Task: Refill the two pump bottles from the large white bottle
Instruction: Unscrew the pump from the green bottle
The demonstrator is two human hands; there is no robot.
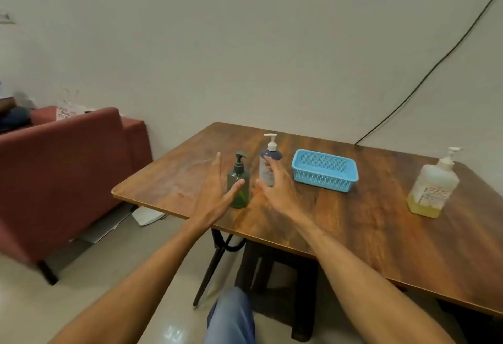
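Table top [353, 235], centre right: wood grain, smooth, low sheen. Green pump bottle [239, 188], centre: translucent plastic, glossy. Blue pump bottle [268, 158] beside it: opaque plastic. Basket [325, 180]: perforated plastic, matt. Large white bottle [432, 188], right: cloudy plastic, paper label. Sofa [62, 169], left: matt cloth. Floor [163, 303], bottom: glossy tile.

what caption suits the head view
Left hand and right hand open by the green bottle and blue bottle, white bottle apart at right.

2 open hands [215, 196], [275, 188], 2 pump bottles [239, 183], [269, 165]
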